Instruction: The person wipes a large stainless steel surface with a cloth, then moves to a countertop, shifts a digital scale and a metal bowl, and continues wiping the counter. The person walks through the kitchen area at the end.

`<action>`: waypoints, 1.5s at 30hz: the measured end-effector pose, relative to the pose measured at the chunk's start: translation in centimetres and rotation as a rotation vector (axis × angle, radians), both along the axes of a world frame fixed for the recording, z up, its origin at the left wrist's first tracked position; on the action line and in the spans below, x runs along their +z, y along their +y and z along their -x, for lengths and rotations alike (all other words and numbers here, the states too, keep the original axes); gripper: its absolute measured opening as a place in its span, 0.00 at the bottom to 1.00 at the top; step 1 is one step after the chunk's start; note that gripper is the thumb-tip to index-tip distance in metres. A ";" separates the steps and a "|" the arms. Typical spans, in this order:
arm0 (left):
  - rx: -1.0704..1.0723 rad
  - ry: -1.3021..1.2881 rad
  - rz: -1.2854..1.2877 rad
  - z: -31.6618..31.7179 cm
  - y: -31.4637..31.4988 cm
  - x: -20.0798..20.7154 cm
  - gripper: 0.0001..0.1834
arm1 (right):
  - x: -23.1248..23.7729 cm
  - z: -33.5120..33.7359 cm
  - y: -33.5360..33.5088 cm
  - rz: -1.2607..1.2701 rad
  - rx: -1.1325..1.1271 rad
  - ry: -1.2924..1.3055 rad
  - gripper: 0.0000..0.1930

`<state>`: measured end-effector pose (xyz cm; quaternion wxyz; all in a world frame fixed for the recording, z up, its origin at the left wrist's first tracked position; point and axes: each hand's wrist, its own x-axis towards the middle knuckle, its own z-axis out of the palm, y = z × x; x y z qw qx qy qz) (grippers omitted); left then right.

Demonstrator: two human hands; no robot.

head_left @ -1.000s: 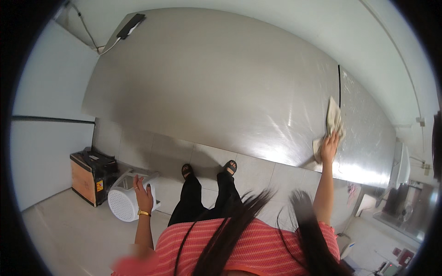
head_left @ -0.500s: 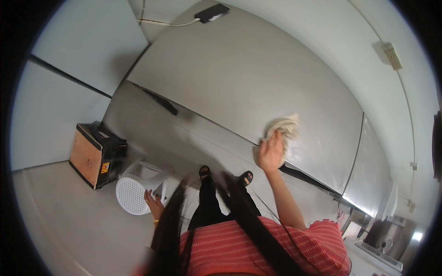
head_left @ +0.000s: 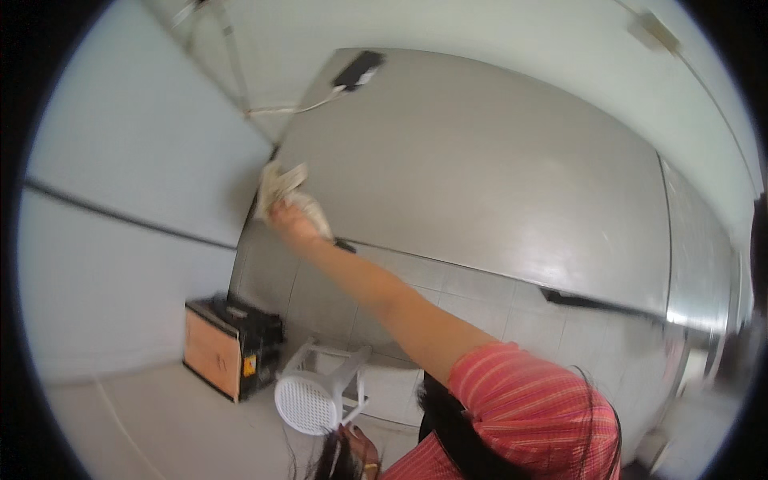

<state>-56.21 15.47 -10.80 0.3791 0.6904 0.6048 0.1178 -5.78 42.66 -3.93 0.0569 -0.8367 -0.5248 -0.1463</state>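
At the left end of a grey metal tabletop [head_left: 480, 168], a crumpled cream cloth [head_left: 276, 182] is bunched under my right hand [head_left: 294, 224]. The fingers are closed on it, and my right arm reaches across in front of me. Down near the bottom edge is my left hand [head_left: 360, 448], with a yellow band at its wrist. Its fingers look loosely apart beside a white plastic stool [head_left: 308, 402], partly hidden by dark hair. I cannot tell whether they touch the stool.
A black adapter-like box [head_left: 358, 70] with a white cable lies at the table's far left corner. Tall pale panels [head_left: 120, 160] border the table's left end. On the floor a black box with an orange-brown side [head_left: 214, 352] stands left of the stool.
My right hand has swept the cloth from the table's near edge, right of the middle, to its left end. My view has shifted, and my left hand sits lower in it.
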 end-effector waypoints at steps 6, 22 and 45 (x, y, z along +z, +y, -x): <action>-0.252 0.241 -0.073 -3.9 -1.4 2.8 0.20 | 0.4 -0.3 -20.0 -0.209 0.123 0.099 0.27; -0.933 -0.297 -0.392 -27.2 -18.0 6.2 0.17 | 4.7 -0.3 -97.7 -0.267 -0.840 0.453 0.27; -1.243 -0.692 -0.251 -54.6 -49.5 14.2 0.17 | 6.3 -5.9 -111.2 -0.017 -0.956 0.448 0.29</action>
